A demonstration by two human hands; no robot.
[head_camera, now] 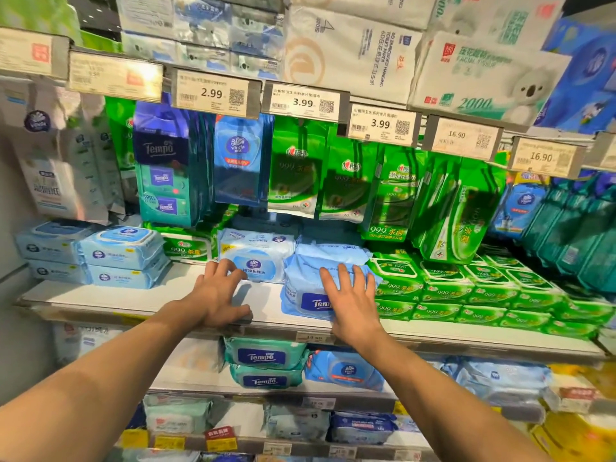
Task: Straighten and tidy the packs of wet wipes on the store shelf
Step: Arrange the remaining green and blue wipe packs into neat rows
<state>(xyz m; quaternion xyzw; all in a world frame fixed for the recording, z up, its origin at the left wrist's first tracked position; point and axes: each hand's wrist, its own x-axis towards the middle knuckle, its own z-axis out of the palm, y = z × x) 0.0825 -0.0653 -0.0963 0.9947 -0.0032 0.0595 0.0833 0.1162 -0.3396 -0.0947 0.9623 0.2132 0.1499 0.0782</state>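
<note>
1. Both forearms are reaching in; right hand (pixel 350 295), fingers spread, is resting flat on blue Tempo pack (pixel 310 288) at shelf (pixel 133 300) front.
2. Left hand (pixel 216 295), loosely curled, is touching Vinda pack (pixel 256 258), gripping nothing.
3. Prob. mid-straightening; next: square Tempo pack w/ neighbours.

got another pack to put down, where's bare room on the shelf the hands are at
Bare white shelf shows between the light blue stacked packs on the left and the left hand, plus a small gap between the Vinda pack and the Tempo pack under the right hand. Right of that, green packs crowd to the edge.
</note>
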